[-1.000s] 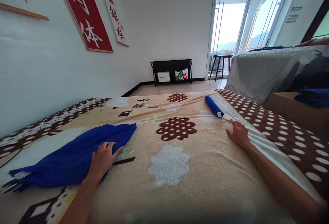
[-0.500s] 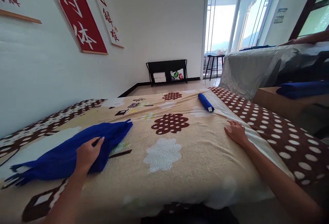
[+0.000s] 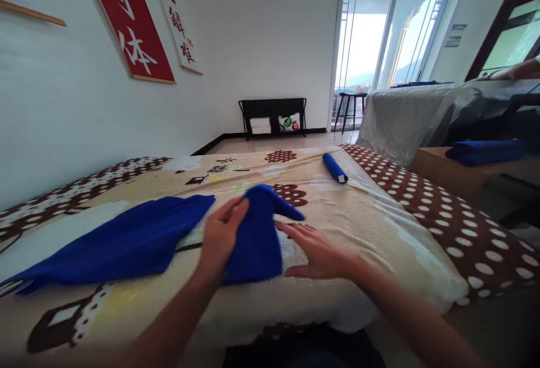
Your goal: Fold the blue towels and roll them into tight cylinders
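My left hand is closed on the top edge of a blue cloth, which hangs down to the blanket with one corner flopping right. My right hand is open, fingers stretched toward the cloth's right edge; whether they touch it I cannot tell. To the left, more blue cloth lies loosely spread in a pile. A rolled blue cloth with a white label rests farther back on the right.
A patterned blanket covers the bed-like surface. At the right stand a plastic-covered piece of furniture and a cardboard box with folded blue cloth. Another person's hand rests on the plastic cover. A black rack stands behind.
My left hand has lifted a blue cloth from the pile and carried it right to the middle. My right hand has moved left from the blanket to beside that cloth.
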